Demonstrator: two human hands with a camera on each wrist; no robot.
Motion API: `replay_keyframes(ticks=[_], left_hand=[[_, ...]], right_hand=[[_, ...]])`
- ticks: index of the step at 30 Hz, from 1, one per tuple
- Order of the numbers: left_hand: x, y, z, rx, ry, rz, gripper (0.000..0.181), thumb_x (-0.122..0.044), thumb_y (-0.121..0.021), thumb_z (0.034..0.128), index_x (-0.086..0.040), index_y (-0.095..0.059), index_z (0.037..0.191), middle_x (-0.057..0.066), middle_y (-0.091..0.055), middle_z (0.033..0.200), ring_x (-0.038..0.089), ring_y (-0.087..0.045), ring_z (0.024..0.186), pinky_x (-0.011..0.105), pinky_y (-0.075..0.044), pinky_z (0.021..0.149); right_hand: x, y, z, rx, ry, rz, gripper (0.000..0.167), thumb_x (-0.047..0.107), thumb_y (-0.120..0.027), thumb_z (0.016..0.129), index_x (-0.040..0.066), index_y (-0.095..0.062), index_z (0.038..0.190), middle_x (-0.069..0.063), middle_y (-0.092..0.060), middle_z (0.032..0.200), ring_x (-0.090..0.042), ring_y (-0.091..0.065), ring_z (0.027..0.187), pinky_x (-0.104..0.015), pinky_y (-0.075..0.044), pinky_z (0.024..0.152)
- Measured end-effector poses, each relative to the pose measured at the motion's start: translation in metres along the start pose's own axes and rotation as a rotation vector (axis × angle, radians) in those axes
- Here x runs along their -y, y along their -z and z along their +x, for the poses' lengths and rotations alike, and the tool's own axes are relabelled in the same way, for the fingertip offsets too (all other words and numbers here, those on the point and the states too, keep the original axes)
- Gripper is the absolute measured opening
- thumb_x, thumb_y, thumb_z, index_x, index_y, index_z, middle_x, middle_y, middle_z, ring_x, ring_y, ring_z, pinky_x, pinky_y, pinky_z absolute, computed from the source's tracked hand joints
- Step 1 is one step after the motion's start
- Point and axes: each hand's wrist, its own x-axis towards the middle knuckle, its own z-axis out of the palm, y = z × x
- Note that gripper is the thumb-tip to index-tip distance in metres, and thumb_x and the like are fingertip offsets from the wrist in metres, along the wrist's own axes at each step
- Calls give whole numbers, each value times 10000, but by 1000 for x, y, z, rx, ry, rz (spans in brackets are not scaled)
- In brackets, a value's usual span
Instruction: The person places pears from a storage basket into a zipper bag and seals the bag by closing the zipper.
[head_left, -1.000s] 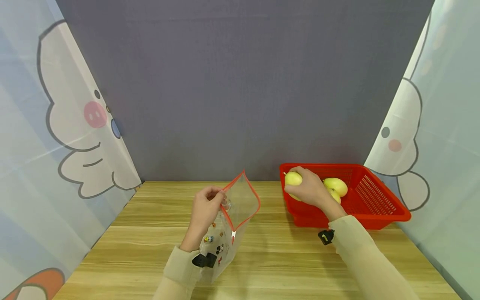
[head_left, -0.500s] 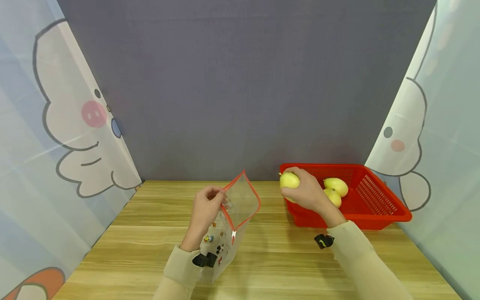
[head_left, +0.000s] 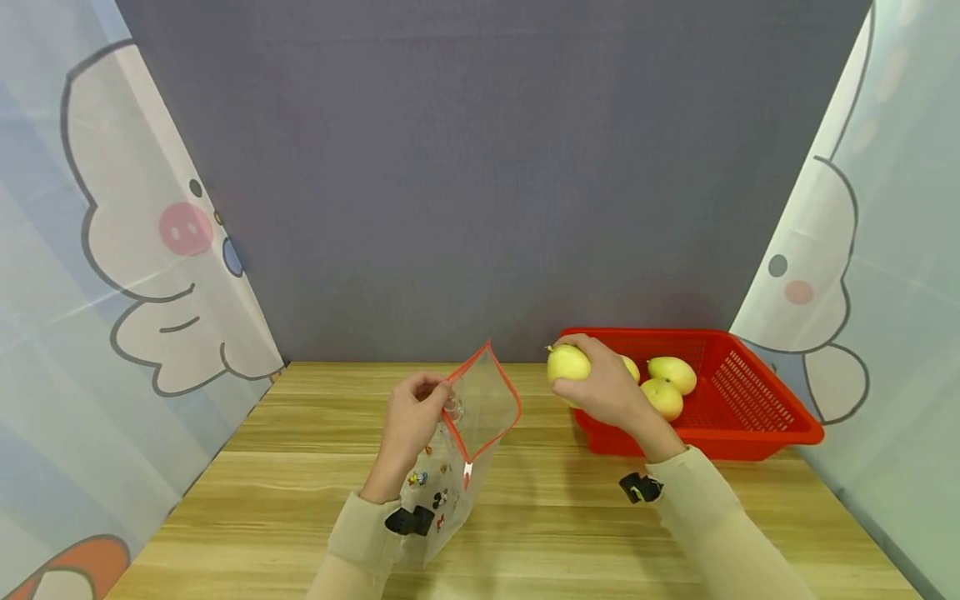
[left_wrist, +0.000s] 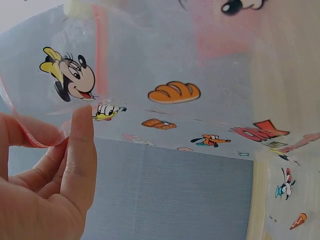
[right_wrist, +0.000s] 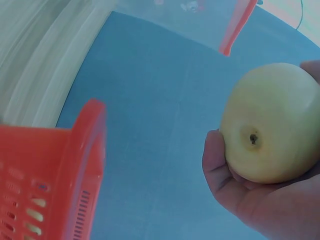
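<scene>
A yellow fruit (head_left: 567, 367) is gripped in the right hand (head_left: 606, 385), thumb and fingers curled round it, and is held just beside the left end of the red basket (head_left: 750, 437). At least three more fruits (head_left: 663, 398) can be seen in the basket. To the left, the red edge of a clear bag (head_left: 453, 479) is pinched by the left hand (head_left: 411, 417), the bag's mouth gaping upward.

The pinch is best held firm, with a slight pull leftward so that the mouth is spread. The right side of that edge is held by neither hand and could be folded inward if brushed, so the fruit should be carried above it. A gentle lowering seems safer than a drop, as the thin plastic may be dragged down by the weight.
</scene>
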Motion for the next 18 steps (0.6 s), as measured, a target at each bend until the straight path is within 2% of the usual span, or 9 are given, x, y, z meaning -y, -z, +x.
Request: replay_keyframes(ticks=[18], left_hand=[[-2, -1, -1, -3, -5, -11, 129, -98, -638, 998, 12, -702, 1016, 193, -687, 900, 311, -708, 682, 292, -581, 627]], right_hand=[[20, -13, 0, -22, 93, 139, 510, 124, -704, 764, 170, -618, 1265, -50, -612, 1174, -253, -563, 796, -382, -507, 612]])
